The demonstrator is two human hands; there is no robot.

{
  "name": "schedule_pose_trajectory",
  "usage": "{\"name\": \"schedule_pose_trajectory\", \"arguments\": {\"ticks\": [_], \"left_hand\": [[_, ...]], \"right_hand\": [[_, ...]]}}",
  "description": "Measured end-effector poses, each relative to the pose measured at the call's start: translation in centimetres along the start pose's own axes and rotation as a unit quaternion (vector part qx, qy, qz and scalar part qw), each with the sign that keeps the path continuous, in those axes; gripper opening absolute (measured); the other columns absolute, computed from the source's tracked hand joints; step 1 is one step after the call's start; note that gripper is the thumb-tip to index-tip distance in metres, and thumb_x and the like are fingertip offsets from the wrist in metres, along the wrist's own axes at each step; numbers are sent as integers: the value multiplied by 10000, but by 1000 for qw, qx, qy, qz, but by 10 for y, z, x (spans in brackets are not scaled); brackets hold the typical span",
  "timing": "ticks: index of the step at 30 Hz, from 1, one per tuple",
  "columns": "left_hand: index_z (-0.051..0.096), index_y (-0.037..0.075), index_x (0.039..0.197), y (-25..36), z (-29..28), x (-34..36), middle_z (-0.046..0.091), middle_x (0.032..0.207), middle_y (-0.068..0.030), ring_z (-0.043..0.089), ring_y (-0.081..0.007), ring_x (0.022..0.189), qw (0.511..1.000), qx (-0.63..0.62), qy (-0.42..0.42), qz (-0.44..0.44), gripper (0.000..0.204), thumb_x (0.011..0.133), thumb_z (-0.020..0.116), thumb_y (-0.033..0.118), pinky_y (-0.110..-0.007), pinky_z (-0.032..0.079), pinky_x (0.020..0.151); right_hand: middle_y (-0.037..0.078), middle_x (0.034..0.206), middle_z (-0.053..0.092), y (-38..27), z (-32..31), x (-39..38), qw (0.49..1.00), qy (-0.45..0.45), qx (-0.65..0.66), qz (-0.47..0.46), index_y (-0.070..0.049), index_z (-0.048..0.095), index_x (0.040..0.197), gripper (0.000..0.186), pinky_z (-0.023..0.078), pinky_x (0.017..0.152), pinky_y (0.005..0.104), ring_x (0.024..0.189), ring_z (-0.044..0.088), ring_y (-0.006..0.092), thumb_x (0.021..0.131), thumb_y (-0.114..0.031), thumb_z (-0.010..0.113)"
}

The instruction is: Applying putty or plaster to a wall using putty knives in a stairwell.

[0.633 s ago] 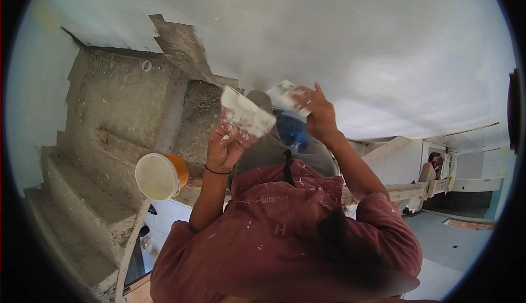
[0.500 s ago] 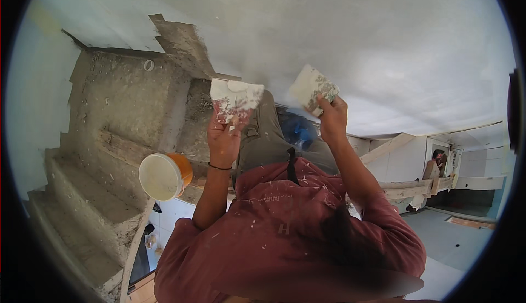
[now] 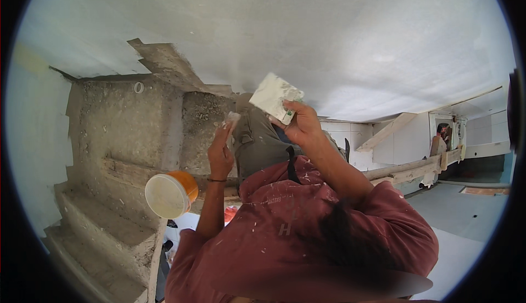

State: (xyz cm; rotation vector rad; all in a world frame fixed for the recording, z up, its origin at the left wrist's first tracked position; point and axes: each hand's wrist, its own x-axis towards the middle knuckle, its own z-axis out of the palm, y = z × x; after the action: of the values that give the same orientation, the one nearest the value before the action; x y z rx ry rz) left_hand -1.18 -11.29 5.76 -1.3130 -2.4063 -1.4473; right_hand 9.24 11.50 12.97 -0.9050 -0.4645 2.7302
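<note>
My right hand (image 3: 301,122) grips a square putty scraper (image 3: 274,96) whose broad blade is coated in white paste and raised in front of my legs. A little lower and to the left, my left hand (image 3: 221,149) is closed on a second scraper (image 3: 233,123), turned nearly edge-on, its blade narrow from this view. The two tools are apart. An orange bucket (image 3: 190,188) with pale residue inside stands left of my left forearm.
Concrete steps (image 3: 104,221) descend at lower left beside a bare landing (image 3: 120,122) with a timber (image 3: 126,171) across it. The pale plastered wall (image 3: 356,40) spans the top. Timber railing (image 3: 405,169) runs right toward an opening where a person (image 3: 444,130) may be visible.
My left scraper has turned from face-on to nearly edge-on and dropped. My right hand has moved left and down, bringing its coated scraper over my legs. The view has shifted slightly.
</note>
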Motion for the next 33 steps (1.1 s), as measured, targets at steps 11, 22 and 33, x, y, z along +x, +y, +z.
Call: {"name": "schedule_pose_trajectory", "arguments": {"ticks": [11,22,33], "left_hand": [[493,47,1382,-44,-21,-82,578,1322,-167,642,-229,804,980,15,22,-197,617,805,384,-143,-297,487,682],[462,-21,1366,-17,-34,-104,500,1388,-199,464,-378,1289,981,49,36,-187,608,774,389,-140,-462,314,1122],[458,-37,1359,-18,-30,-110,515,1353,-229,479,-401,1261,970,24,88,-223,614,758,378,-134,-446,335,1103]], "right_hand": [[131,1098,588,-4,-64,88,888,114,-197,-399,42,495,1238,428,560,785,402,982,643,288,811,75,500],[231,1186,461,63,61,165,613,461,-378,-519,77,433,1355,612,450,910,436,1046,561,410,751,41,520],[284,1272,331,188,221,201,697,313,-370,-528,159,299,1382,760,397,999,437,1172,448,429,730,0,654]]}}
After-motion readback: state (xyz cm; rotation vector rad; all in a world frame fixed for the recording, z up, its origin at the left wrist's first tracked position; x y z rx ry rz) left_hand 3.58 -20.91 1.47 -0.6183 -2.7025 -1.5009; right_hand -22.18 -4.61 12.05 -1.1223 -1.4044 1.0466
